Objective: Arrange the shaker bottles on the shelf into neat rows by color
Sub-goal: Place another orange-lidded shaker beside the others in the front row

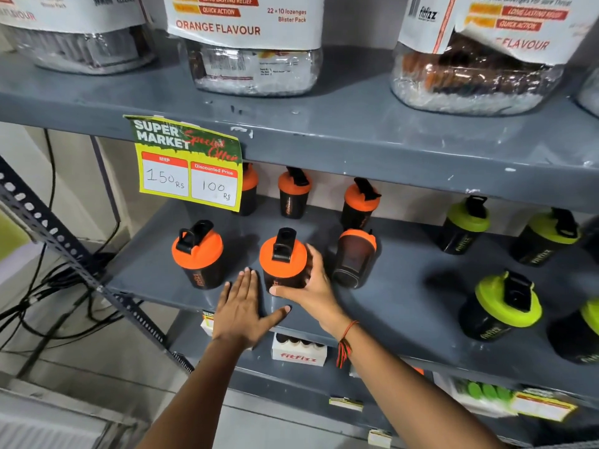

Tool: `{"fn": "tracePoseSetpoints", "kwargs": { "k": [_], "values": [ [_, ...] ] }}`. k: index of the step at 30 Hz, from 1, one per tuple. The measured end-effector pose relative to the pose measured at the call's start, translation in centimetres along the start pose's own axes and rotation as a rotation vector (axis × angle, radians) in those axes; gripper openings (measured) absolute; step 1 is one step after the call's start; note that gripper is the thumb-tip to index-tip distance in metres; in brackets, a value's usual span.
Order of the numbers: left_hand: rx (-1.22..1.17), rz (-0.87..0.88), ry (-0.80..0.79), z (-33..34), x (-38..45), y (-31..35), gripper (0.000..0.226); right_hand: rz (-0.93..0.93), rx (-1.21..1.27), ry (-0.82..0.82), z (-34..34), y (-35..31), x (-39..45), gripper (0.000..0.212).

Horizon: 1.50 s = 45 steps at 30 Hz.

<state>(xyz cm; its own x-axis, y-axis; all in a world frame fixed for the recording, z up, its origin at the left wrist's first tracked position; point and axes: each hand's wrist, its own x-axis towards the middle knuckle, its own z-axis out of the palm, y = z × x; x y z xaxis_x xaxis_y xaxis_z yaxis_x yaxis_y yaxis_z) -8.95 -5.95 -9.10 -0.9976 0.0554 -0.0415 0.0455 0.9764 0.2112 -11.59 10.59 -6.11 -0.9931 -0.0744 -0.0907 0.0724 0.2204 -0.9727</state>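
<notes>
Where price tag [189, 171] reads "MRP 150 Rs", right hand [312, 288] grips orange-lidded shaker [283, 260].

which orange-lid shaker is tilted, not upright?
The front-row right one, just right of the right hand. It leans, lid turned away; the other orange ones stand upright.

shaker bottles [283, 257]: black, orange or green lids | shelf [405, 280]: grey

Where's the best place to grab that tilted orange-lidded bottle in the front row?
Around its dark body, from the front. The tilted bottle leans with its lid away towards the back row, so the lid is awkward to reach, while the round body faces the aisle, with free shelf on its right.
</notes>
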Motion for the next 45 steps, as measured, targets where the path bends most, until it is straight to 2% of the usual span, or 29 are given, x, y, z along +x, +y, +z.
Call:
{"fn": "tracePoseSetpoints", "kwargs": {
  "k": [2,5,7,9,11,13,16,18,20,23,27,31,36,40,45],
  "values": [
    [-0.008,-0.016,-0.001,-0.1,0.5,0.1,0.118,-0.015,0.005,-0.023,-0.8,-0.3,-0.9,0.116],
    [-0.023,-0.015,0.015,0.0,1.0,0.2,0.117,-0.057,0.011,0.038,-2.8,-0.8,-2.1,0.093],
    [-0.024,-0.016,0.032,0.1,1.1,0.1,0.116,-0.103,0.029,0.199,-4.5,-1.1,-2.6,0.066],
    [-0.017,-0.015,0.039,0.2,1.1,0.2,0.116,-0.110,0.049,0.429,-6.4,-1.1,-2.2,0.038],
    [-0.009,-0.011,0.041,0.2,1.0,0.2,0.116,-0.046,0.064,0.651,-8.4,-0.8,-0.7,0.035],
    [-0.007,-0.009,0.046,0.1,1.0,0.2,0.116,0.095,0.076,0.712,-10.2,-0.5,1.0,0.047],
    [-0.005,-0.005,0.051,0.3,0.9,0.1,0.115,0.374,0.173,0.461,-11.5,-0.9,2.8,0.040],
    [-0.008,-0.006,0.059,0.3,0.9,0.1,0.114,0.500,0.136,0.288,-11.8,-1.1,3.6,0.053],
    [-0.007,-0.008,0.072,0.3,0.9,0.2,0.113,0.532,0.075,0.215,-11.7,-1.2,4.2,0.070],
    [0.000,-0.008,0.078,0.3,0.9,0.2,0.113,0.555,0.097,0.151,-11.4,-1.3,4.6,0.073],
    [-0.010,-0.006,0.082,0.4,0.9,0.1,0.113,0.499,0.173,0.147,-11.5,-1.5,4.4,0.041],
    [-0.003,-0.005,0.088,0.5,0.9,0.1,0.114,0.297,0.181,0.162,-12.2,-1.5,4.5,0.039],
    [0.005,-0.009,0.093,0.5,1.0,0.1,0.115,0.028,0.115,0.164,-14.6,-0.8,4.9,0.059],
    [0.007,-0.008,0.095,0.6,1.0,0.0,0.114,0.020,0.047,0.134,-14.9,0.8,4.5,0.079],
    [0.007,-0.004,0.103,0.8,1.0,0.0,0.114,0.056,0.045,0.118,-14.2,3.2,3.8,0.088]
  ]
}}
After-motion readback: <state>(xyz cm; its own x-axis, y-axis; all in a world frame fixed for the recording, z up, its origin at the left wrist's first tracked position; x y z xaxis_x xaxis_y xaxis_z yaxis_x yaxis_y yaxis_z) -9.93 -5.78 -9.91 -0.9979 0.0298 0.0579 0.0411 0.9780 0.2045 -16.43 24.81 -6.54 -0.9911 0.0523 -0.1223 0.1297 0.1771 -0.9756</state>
